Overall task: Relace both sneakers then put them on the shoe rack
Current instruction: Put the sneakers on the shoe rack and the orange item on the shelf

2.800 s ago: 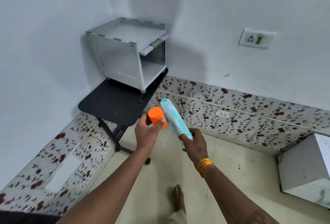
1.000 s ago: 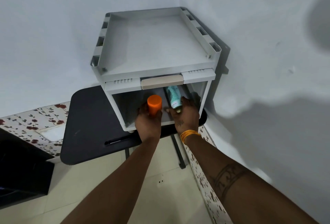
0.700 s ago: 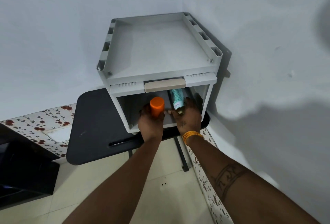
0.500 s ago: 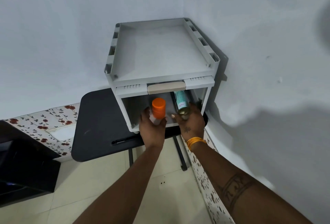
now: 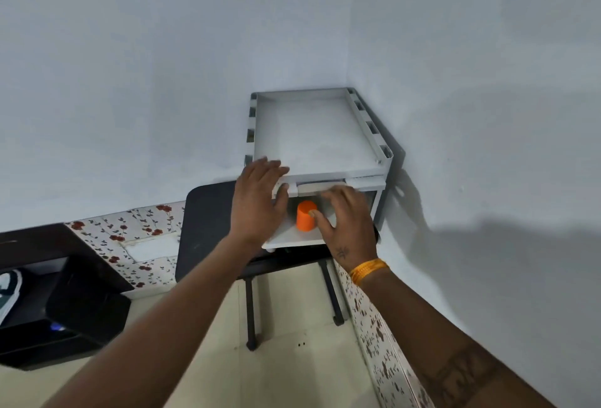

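- Head view: a white shoe rack [image 5: 317, 134] stands on the far right corner of a small black table [image 5: 208, 228], pushed into the corner where two pale walls meet.
- The rack has a rimmed top tray and an open lower shelf; neither holds a sneaker.
- An orange cap [image 5: 305, 215] of some container stands upright on the lower shelf, near its front edge; the body under the cap is hidden.
- The left hand [image 5: 258, 202] is held in front of the rack's front left corner with its fingers straight and spread, their tips over the front left edge of the top tray. It holds nothing; whether the tips touch the tray cannot be told.
- The right hand [image 5: 349, 222] is at the mouth of the lower shelf, fingers loosely spread and blurred, holding nothing. Its thumb tip lies just beside the orange cap, perhaps touching it.
- An orange-yellow bangle [image 5: 369, 271] sits on the right wrist.
- At the left edge of the view, part of a white and dark sneaker [image 5: 9, 297] shows beside a black box [image 5: 84, 300] on a dark low unit, well apart from the rack. Its laces cannot be made out.
- A floral tile skirting [image 5: 136, 232] runs along the foot of the walls above a cream tiled floor [image 5: 286, 375].
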Tool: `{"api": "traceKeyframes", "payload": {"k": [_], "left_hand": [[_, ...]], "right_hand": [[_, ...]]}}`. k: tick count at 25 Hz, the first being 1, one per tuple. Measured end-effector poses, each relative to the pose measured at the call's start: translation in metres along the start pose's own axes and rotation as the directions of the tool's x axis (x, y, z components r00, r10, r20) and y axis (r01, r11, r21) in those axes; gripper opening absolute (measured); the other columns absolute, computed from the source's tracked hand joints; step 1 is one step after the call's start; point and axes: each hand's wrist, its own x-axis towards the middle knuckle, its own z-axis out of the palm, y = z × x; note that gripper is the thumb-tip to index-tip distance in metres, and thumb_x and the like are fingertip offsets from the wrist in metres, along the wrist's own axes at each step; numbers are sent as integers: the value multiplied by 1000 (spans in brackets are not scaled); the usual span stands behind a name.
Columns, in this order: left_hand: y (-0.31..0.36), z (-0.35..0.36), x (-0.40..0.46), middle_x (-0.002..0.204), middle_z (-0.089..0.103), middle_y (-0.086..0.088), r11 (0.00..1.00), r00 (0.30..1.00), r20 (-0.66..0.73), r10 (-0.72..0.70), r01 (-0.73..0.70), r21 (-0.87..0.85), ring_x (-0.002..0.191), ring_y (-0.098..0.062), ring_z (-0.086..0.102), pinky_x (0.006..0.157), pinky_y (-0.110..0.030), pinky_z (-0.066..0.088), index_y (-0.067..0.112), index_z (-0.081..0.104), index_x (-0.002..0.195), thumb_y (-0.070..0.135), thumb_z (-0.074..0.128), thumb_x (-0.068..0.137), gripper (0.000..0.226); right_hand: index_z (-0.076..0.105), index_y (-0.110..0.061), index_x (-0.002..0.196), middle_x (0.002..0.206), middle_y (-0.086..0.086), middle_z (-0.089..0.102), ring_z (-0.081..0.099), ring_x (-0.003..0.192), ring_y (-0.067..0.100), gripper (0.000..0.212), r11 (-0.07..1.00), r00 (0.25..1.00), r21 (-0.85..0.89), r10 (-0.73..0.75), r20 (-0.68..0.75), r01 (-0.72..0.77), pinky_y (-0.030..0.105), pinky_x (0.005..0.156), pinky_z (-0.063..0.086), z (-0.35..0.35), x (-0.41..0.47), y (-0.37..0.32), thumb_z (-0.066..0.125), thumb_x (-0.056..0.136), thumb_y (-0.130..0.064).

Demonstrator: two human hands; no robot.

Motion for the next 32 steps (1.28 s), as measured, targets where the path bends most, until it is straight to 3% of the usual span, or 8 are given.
{"api": "traceKeyframes", "payload": {"k": [2,5,9,16,21,24,27,32], "left_hand": [[-17,0,25,143,63,-12,992,988,151,-12,-8,128,146,-35,45,123,-50,33,9,71,129,14,68,96,34],[-28,7,40,137,67,-13,976,959,281,-37,-26,215,144,-39,47,124,-51,28,7,71,130,16,66,98,33],[-31,11,40,124,75,-7,982,972,233,-30,-16,191,131,-37,58,118,-50,36,9,75,122,15,69,96,28],[-29,11,42,116,77,-4,987,975,220,-44,8,163,124,-35,61,113,-45,39,10,77,119,13,71,94,26],[-24,9,42,109,78,-7,987,978,198,-69,38,156,120,-36,62,110,-44,40,8,78,114,10,71,92,23],[-14,8,42,100,78,-12,985,982,172,-83,54,164,113,-39,64,109,-44,40,4,79,105,5,71,88,19],[-9,7,44,103,78,-13,980,978,174,-116,84,179,116,-37,63,113,-45,38,4,79,107,5,69,90,20],[-12,13,43,91,75,-12,966,979,170,-114,69,249,97,-31,64,103,-36,38,6,79,97,7,65,88,16]], "right_hand": [[65,-14,125,129,6,57,49,124,24,38,992,993,-111,-54,103,65,37,106,45,1,24,-5,72,91,-28],[65,-14,123,126,6,56,50,117,27,34,966,978,-235,-58,200,105,43,97,51,3,46,-9,67,89,-23],[67,-14,117,116,7,58,53,104,26,27,947,974,-303,-37,225,106,42,85,54,4,55,-8,65,91,-20],[67,-16,119,110,7,61,55,100,28,30,935,957,-337,-12,288,113,40,85,49,5,58,-8,65,89,-17],[64,-13,121,121,9,57,55,109,28,31,949,901,-294,27,432,113,42,90,54,-14,53,-17,67,91,-19],[64,-14,116,116,7,59,56,106,28,31,966,857,-228,14,516,122,41,86,52,-37,39,-27,70,88,-22],[65,-16,114,111,5,60,57,102,26,30,970,807,-196,-1,590,145,35,82,49,-61,22,-40,71,85,-22],[65,-15,110,109,5,61,57,99,25,29,976,755,-152,-19,656,157,33,77,44,-89,-14,-57,73,82,-21]]}}
